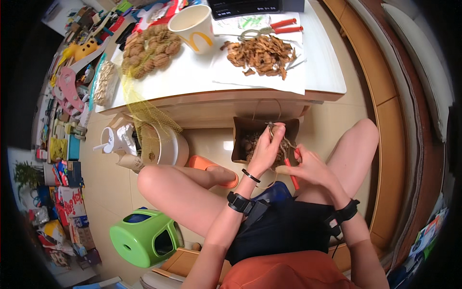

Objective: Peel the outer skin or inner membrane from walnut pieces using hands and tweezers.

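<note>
Above an open brown bag (241, 139) between my knees, my left hand (266, 150) is closed, thumb and fingertips pinched at the metal jaws of red-handled pliers (294, 181). Anything small in that pinch is hidden. My right hand (312, 167) is wrapped round the red handles, which stand slightly apart. Shell pieces lie in the bag. On the table ahead, brown walnut pieces (262, 54) are heaped on white paper (226, 72). A second red-handled tool (288, 26) rests behind them. Whole walnuts (156, 48) fill a yellow mesh net at the left.
A white paper cup (192, 30) stands on the white table (187, 79), whose edge is just beyond my hands. The net's loose end (149, 108) hangs over a white bin (179, 149). A green stool (139, 238) is at my left, a wooden bench (390, 159) at right.
</note>
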`<move>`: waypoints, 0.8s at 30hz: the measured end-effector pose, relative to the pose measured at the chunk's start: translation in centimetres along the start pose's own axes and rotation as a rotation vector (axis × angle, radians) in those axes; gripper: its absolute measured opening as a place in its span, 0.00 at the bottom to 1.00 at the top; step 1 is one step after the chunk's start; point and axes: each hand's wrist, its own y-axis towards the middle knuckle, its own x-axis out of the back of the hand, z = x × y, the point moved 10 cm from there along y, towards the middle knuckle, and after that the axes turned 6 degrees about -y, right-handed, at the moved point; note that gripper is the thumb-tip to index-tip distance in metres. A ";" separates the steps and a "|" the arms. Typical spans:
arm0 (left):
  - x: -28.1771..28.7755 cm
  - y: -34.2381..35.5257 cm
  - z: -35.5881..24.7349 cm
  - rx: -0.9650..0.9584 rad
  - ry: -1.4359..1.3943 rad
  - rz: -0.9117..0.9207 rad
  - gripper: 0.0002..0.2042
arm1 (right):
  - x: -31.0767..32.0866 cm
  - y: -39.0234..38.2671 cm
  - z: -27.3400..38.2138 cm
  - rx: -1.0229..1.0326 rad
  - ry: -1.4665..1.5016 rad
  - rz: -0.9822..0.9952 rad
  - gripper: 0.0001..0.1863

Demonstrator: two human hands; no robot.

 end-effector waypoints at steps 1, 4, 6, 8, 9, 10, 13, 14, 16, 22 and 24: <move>0.0 -0.2 0.2 0.126 -0.061 0.011 0.16 | 0.0 0.0 0.6 0.023 0.043 0.054 0.36; -0.6 -0.1 0.5 0.218 -0.354 0.107 0.29 | -0.1 0.4 0.1 0.031 0.147 0.104 0.35; -1.0 -0.4 0.1 0.275 -0.501 0.156 0.31 | -0.5 0.6 0.5 0.103 0.354 0.106 0.34; -1.5 -0.4 -0.4 0.285 -0.510 0.184 0.30 | -0.6 0.4 0.2 0.119 0.395 0.115 0.34; -1.6 -0.6 -0.5 0.297 -0.517 0.205 0.29 | -0.8 0.5 0.7 0.136 0.440 0.130 0.34; -1.5 -0.9 -0.3 0.352 -0.473 0.191 0.26 | -0.5 0.4 1.1 0.141 0.445 0.137 0.34; -0.8 -1.4 -1.1 0.331 -0.365 0.177 0.14 | 1.7 -0.5 2.3 0.149 -0.022 0.025 0.33; -0.5 -1.8 -0.9 0.371 -0.357 0.165 0.10 | 1.7 -0.5 2.8 0.178 -0.035 0.018 0.33; -0.1 -2.0 -0.8 0.377 -0.330 0.164 0.10 | 1.9 -0.5 3.1 0.205 -0.055 0.007 0.33; -0.7 -1.9 -2.0 0.319 -0.268 0.096 0.11 | 1.7 -0.5 3.2 0.227 -0.140 0.084 0.36; -0.7 -1.8 -2.4 0.315 -0.275 0.108 0.11 | 1.9 -0.6 3.8 0.261 -0.183 0.093 0.33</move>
